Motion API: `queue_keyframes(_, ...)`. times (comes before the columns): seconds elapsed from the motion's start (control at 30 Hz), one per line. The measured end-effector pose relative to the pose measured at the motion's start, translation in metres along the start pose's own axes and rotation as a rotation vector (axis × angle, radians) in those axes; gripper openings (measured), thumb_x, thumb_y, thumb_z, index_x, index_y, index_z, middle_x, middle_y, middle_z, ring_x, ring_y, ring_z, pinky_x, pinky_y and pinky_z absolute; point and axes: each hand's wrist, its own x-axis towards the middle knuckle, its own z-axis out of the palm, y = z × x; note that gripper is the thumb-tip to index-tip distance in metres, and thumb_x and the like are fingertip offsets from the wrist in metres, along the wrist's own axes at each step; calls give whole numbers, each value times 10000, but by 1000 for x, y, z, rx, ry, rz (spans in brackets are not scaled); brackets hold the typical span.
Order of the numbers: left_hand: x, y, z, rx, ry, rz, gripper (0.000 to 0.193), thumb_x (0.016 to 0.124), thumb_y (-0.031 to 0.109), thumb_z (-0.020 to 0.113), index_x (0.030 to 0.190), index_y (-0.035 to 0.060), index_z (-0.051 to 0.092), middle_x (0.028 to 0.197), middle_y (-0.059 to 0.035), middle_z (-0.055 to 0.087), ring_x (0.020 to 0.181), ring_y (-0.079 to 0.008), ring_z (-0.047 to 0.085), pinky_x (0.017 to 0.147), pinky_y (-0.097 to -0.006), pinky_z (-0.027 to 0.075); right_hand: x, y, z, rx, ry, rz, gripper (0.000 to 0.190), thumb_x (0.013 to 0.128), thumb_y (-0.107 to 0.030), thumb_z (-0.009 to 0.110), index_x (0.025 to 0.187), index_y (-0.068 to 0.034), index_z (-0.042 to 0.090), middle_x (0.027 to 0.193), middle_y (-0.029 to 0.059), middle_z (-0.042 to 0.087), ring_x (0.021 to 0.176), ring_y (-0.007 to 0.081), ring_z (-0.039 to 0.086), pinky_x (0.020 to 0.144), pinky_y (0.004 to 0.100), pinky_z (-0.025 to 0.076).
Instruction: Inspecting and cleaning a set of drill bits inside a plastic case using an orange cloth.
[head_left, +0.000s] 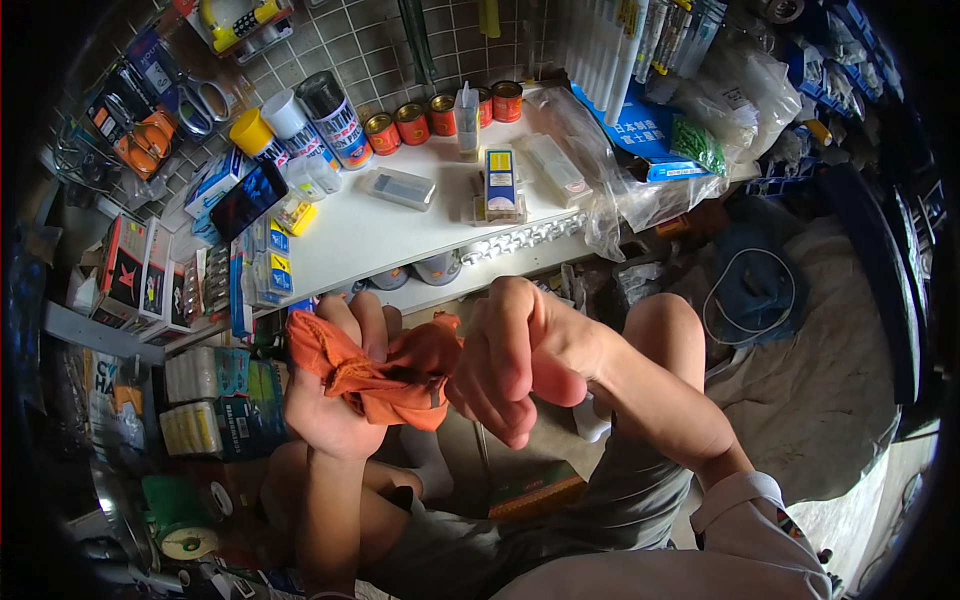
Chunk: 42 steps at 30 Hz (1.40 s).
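An orange cloth (405, 382) lies bunched across the palm of my left hand (330, 420), with the fingers curled over its far side. Close beside its right end is my right hand (510, 360), palm down with bent fingers. The cloth's edge passes behind those fingers, so whether they pinch it is hidden. Both hands are above my lap, in front of a white shelf (352, 240). On that shelf lie a clear plastic box (401, 187), a blue and white box (500, 180) and a longer clear case (556, 171).
Spray cans (335, 120) and small red tins (411, 124) line the shelf's back. A smartphone (249, 199) leans at the left. Plastic bags (600, 180) hang over the right edge. A green weighing scale (180, 517) stands low left; a grey cloth cover (810, 375) lies right.
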Motion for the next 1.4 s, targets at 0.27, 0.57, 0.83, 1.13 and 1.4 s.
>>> queue_keyframes(0.27,-7,-12,5,-110,249,3,391,961,491,535,850,141,402,839,-36,417,801,-167,370,777,-360,352,-6,1,-3,118,-118,-2,748,723,-387,871,1247,78,605,936,181,719,808,279,731,724,358,603)
queue_keyframes(0.57,-2,-10,6,-73,35,-8,429,926,515,605,822,142,420,786,-28,403,726,-141,317,698,-306,304,-4,-6,9,228,-333,225,734,675,-457,880,1053,115,616,759,170,702,718,255,707,687,363,588)
queue_keyframes(0.83,-2,-14,0,-55,-101,53,358,997,454,512,916,111,451,865,-26,436,831,-173,416,770,-324,381,-2,-3,11,184,-324,188,559,730,-435,859,821,79,659,618,140,659,530,211,652,502,305,535)
queue_keyframes(1.13,3,-16,17,702,-69,83,664,867,465,720,1261,-60,626,1298,-203,564,1131,-257,613,910,-364,538,0,-10,7,-576,318,474,561,937,-550,646,810,-4,661,587,34,587,384,34,460,351,170,329)
queue_keyframes(1.4,-12,-30,-1,306,-51,-36,226,858,116,686,1041,-15,701,1030,-59,670,1031,-172,557,937,-330,445,-6,21,-16,-257,365,441,371,943,-408,700,980,-123,465,611,31,561,380,49,434,369,181,314)
